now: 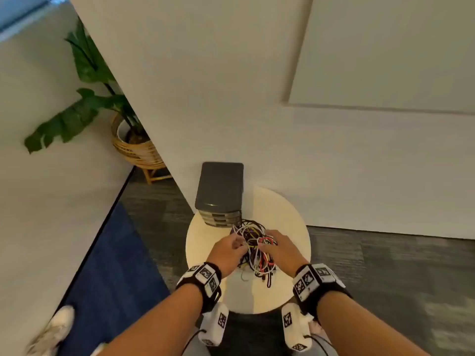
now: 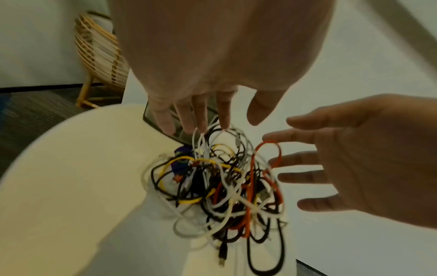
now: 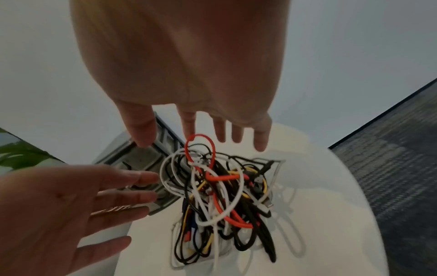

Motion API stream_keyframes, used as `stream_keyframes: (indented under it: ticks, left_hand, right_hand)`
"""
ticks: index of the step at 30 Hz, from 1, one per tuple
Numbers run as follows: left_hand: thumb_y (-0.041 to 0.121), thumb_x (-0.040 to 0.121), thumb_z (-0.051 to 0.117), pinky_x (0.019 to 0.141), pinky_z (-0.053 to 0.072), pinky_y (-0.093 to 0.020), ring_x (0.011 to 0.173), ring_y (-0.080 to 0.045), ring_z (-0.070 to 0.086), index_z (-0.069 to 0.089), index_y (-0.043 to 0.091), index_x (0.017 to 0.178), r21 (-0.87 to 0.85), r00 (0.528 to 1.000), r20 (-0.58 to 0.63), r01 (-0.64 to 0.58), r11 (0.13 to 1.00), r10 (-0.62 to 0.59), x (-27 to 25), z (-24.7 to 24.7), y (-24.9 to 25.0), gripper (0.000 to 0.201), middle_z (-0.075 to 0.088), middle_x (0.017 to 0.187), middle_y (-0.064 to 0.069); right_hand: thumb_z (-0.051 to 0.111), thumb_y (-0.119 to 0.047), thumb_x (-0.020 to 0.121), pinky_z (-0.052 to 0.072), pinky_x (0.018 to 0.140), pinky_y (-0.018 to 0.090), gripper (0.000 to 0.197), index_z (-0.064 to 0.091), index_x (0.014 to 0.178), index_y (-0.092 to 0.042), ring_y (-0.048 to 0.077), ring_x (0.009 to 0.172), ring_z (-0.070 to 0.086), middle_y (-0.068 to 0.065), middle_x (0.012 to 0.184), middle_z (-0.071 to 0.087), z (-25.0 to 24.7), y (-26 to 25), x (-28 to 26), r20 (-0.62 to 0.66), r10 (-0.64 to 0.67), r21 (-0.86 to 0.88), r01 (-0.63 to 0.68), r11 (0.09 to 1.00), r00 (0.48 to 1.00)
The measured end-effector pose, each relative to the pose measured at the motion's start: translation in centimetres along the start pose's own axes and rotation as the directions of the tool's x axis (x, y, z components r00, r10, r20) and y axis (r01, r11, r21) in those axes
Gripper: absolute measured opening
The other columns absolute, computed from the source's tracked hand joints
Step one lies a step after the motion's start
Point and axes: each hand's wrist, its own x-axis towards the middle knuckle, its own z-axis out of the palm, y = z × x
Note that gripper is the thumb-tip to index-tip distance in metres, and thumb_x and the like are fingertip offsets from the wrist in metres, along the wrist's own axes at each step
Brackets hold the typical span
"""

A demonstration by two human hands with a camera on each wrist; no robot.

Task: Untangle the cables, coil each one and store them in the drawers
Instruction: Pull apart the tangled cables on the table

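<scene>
A tangle of black, white, yellow and red cables lies on a round cream table, just in front of a grey drawer unit whose drawers look closed. My left hand reaches into the tangle's left side with straight fingers; a white loop touches its fingertips. On the right side, my right hand has its fingers spread. A red cable loop sits at its index fingertip. Neither hand curls round a cable.
The table stands against a white wall corner. A potted plant in a wicker basket stands on the floor behind and to the left. A blue rug and a shoe lie lower left, on grey carpet.
</scene>
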Motion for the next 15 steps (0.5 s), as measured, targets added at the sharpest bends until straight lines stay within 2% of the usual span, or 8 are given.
stream_keyframes:
  ticks: [3,5,8,11,13,15]
  left_hand:
    - [0.030,0.094,0.065,0.101,0.044,-0.034,0.117,-0.023,0.056,0.060,0.023,0.130,0.053,0.995,-0.092,-0.040,0.998,0.045,3.2,2.5,-3.0,0.037,0.057,0.125,-0.006]
    - [0.036,0.093,0.066,0.107,0.042,-0.039,0.122,-0.025,0.051,0.052,0.029,0.139,0.035,0.989,-0.144,-0.032,0.999,0.037,4.9,4.0,-4.5,0.048,0.051,0.132,-0.007]
    - [0.048,0.087,0.064,0.107,0.044,-0.047,0.119,-0.025,0.053,0.046,0.043,0.134,-0.046,0.977,-0.202,-0.082,0.996,0.071,6.4,6.3,-6.4,0.051,0.050,0.129,-0.006]
    - [0.075,0.076,0.056,0.101,0.049,-0.052,0.115,-0.024,0.058,0.039,0.061,0.120,-0.102,0.966,-0.235,-0.132,0.986,0.105,8.0,8.0,-7.8,0.049,0.054,0.125,-0.001]
    - [0.083,0.072,0.048,0.103,0.046,-0.055,0.120,-0.026,0.054,0.037,0.057,0.129,-0.076,0.966,-0.239,-0.121,0.990,0.100,8.7,8.7,-8.3,0.063,0.051,0.131,-0.001]
    - [0.082,0.070,0.046,0.106,0.043,-0.055,0.121,-0.026,0.053,0.035,0.055,0.132,-0.129,0.969,-0.234,-0.115,0.985,0.082,9.0,8.9,-8.3,0.069,0.046,0.133,-0.001]
  right_hand:
    - [0.064,-0.059,0.076,0.044,0.108,0.044,0.071,0.051,0.142,-0.036,0.027,0.124,0.054,0.003,0.138,0.054,2.3,3.7,4.1,-0.051,0.020,-0.024,-0.021,0.999,0.999]
    - [0.059,-0.069,0.066,0.047,0.106,0.050,0.079,0.050,0.140,-0.041,0.030,0.123,0.056,0.002,0.136,0.056,3.7,6.6,7.0,-0.066,0.023,-0.013,-0.024,1.000,0.998]
    - [0.061,-0.066,0.068,0.050,0.103,0.049,0.075,0.048,0.139,-0.044,0.025,0.116,0.060,0.003,0.134,0.057,5.0,8.6,8.6,-0.108,-0.036,0.060,0.043,0.997,0.993]
    - [0.065,-0.059,0.071,0.052,0.100,0.043,0.068,0.048,0.136,-0.045,0.020,0.112,0.062,0.003,0.129,0.059,5.3,9.3,9.5,-0.110,-0.092,0.169,0.110,0.979,0.990]
    - [0.069,-0.057,0.071,0.055,0.097,0.042,0.064,0.049,0.131,-0.048,0.018,0.109,0.065,0.001,0.125,0.063,5.8,9.5,9.4,-0.101,-0.117,0.245,0.139,0.960,0.988]
    - [0.072,-0.050,0.076,0.055,0.097,0.043,0.061,0.050,0.132,-0.042,0.017,0.107,0.067,-0.002,0.121,0.066,6.0,9.8,9.7,-0.114,-0.137,0.288,0.165,0.943,0.984]
